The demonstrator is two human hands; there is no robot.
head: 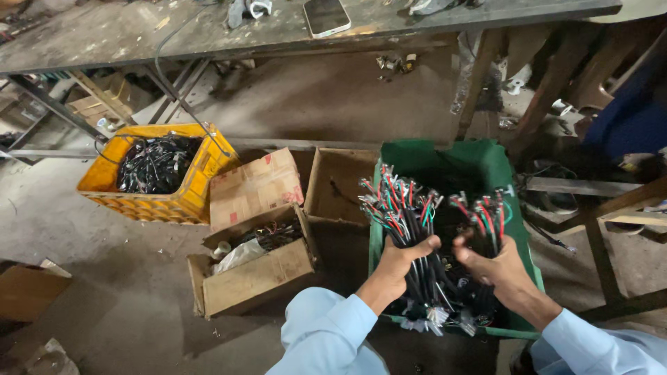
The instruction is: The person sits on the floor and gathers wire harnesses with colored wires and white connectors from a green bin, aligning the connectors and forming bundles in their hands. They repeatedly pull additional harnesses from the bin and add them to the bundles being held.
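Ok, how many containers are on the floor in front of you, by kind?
Green crate, with cable bundles, under the left hand and right hand: 1
Yellow plastic crate, holding dark cables: 1
Open cardboard boxes, one with wires and a bag, one nearly empty: 2
Cardboard box at the left edge, partly cut off: 1
Total: 5

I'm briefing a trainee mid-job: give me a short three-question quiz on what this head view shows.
1. True or false: both hands grip wire bundles.
2. Which container sits under the hands? A yellow crate, B green bin, C cardboard box.
3. What lies on the workbench at the top?

Key:
1. True: the left hand and right hand each hold a bundle of black cables with red and green leads.
2. B, the green bin.
3. A smartphone.
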